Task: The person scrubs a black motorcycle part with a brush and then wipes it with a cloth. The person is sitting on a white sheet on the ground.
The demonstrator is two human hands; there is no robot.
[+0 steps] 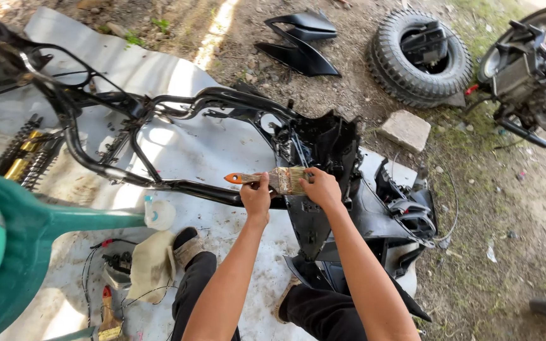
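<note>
Bare dirt ground [513, 208] in dappled sunlight, a white tarp [178, 145] spread over it

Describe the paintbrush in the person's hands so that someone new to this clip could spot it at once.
Start at the bare black scooter frame lying across the white tarp. Near its black plastic rear section, the left hand and right hand hold a paintbrush level between them. Its orange-tipped handle and worn, pale bristles set it apart from the second brush lying low on the tarp.
</note>
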